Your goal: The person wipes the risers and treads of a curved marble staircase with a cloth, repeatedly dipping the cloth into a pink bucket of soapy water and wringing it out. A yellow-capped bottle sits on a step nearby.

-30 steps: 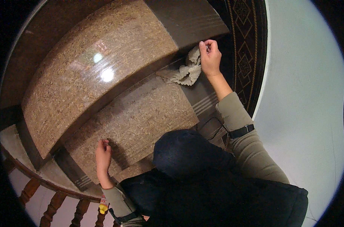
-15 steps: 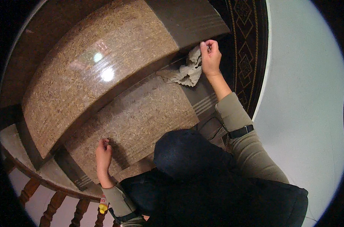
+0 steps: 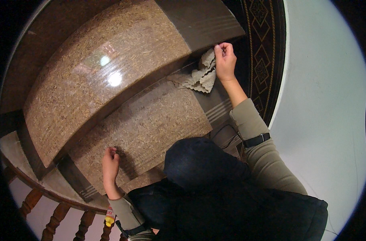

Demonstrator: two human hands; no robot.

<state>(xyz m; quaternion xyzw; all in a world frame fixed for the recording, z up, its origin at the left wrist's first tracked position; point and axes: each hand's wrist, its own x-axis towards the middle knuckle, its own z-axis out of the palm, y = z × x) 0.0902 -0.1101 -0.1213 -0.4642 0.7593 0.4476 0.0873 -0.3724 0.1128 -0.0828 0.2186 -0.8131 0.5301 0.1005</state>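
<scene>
My right hand [image 3: 226, 62] is closed on the upper end of a crumpled, off-white cloth [image 3: 201, 78]. The cloth hangs and spreads at the right end of the lower stair step [image 3: 150, 112], close under the front edge of the upper step [image 3: 110, 52]. Over the left part of the lower step is my left hand [image 3: 110, 164]. Its fingers are curled in, and nothing shows in them. Both steps are brown speckled polished stone with darker grey end pieces.
A dark skirting band with gold diamond patterns [image 3: 261, 68] runs along the pale wall [image 3: 323, 80] at right. At lower left stand turned wooden balusters [image 3: 56, 219]. A bottle with a yellow top [image 3: 109, 219] is beside them. A dark cable [image 3: 227, 128] lies near my right forearm.
My right hand has shifted very slightly to the right, and the cloth's folds have changed a little. The left hand stays where it was.
</scene>
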